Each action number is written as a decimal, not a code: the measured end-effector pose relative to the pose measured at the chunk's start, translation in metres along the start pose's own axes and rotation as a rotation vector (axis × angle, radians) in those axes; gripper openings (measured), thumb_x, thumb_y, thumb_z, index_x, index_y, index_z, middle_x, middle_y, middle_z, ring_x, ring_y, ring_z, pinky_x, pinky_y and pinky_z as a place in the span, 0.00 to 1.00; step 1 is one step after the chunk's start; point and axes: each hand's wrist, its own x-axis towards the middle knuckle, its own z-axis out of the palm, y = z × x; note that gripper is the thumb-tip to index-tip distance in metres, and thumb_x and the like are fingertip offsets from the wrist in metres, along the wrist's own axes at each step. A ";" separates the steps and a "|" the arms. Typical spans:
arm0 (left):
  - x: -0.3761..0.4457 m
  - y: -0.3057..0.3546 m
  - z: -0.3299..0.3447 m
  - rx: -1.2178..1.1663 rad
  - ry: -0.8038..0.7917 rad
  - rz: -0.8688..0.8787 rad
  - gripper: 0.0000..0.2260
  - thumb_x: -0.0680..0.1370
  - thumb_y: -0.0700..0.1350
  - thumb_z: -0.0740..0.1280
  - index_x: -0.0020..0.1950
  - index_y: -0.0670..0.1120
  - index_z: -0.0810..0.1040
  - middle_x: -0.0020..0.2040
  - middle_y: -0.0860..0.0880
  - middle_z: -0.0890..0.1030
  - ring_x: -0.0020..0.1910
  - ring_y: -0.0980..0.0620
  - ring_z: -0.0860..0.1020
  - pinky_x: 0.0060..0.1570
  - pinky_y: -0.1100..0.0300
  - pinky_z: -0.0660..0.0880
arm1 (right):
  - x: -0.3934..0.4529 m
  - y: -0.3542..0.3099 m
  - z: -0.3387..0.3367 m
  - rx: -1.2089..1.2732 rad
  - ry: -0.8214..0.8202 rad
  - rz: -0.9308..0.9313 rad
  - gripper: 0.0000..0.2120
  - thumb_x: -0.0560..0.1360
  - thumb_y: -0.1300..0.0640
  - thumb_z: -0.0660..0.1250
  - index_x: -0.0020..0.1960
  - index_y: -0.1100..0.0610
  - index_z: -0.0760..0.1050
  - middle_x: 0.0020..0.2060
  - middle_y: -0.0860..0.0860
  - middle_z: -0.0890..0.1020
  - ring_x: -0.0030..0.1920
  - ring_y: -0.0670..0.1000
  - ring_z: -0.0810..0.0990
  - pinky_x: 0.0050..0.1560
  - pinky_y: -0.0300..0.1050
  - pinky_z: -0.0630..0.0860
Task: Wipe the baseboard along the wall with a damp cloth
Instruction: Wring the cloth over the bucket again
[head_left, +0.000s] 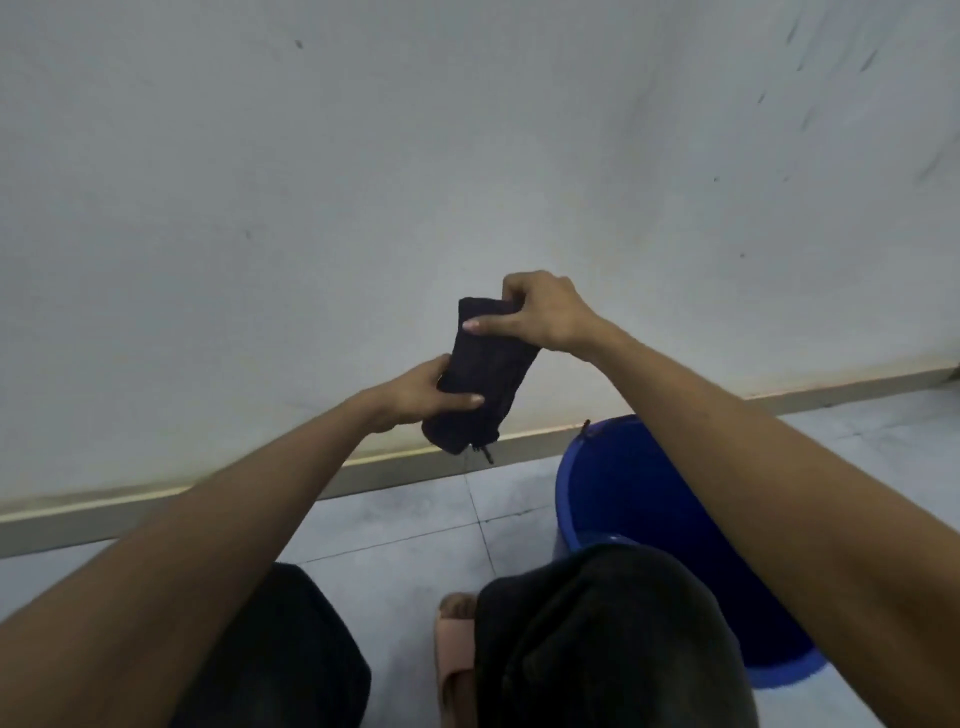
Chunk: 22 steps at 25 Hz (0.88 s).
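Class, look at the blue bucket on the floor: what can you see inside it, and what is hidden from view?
Inside the blue bucket only its bare blue inner wall shows. The bottom, and any water there, is covered by the person's right knee and right forearm.

Blue bucket (628, 499) crowds the baseboard (395, 467) rightward; leftward seems open.

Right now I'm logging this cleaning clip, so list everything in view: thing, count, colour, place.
cloth: one, dark navy, folded, held up in front of the wall
bucket: one, blue, on the floor at right
baseboard: one strip, beige-grey, along the wall foot
wall: one, off-white, scuffed
floor: pale tiles
sandal: one, tan, on the foot
shorts: dark, over both knees
hands: left hand grips the cloth's lower end, right hand its top
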 end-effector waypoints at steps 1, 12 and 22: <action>0.000 0.005 0.005 -0.066 0.011 0.014 0.23 0.74 0.49 0.71 0.66 0.46 0.71 0.61 0.48 0.79 0.61 0.48 0.77 0.56 0.59 0.76 | -0.011 0.003 -0.011 0.047 0.069 0.027 0.28 0.58 0.28 0.71 0.34 0.53 0.71 0.33 0.49 0.79 0.34 0.49 0.77 0.26 0.42 0.72; 0.059 -0.015 0.111 0.308 -0.060 -0.160 0.18 0.77 0.55 0.65 0.57 0.41 0.77 0.55 0.41 0.80 0.54 0.43 0.78 0.51 0.53 0.74 | -0.128 0.182 0.054 0.828 0.072 0.973 0.16 0.72 0.46 0.72 0.42 0.59 0.73 0.43 0.58 0.80 0.37 0.55 0.79 0.25 0.41 0.76; 0.081 -0.058 0.155 0.442 -0.032 -0.166 0.16 0.82 0.49 0.56 0.48 0.38 0.76 0.48 0.39 0.79 0.45 0.44 0.77 0.47 0.53 0.72 | -0.138 0.220 0.128 0.460 0.007 0.992 0.21 0.78 0.45 0.63 0.34 0.60 0.71 0.38 0.57 0.78 0.41 0.56 0.77 0.44 0.49 0.73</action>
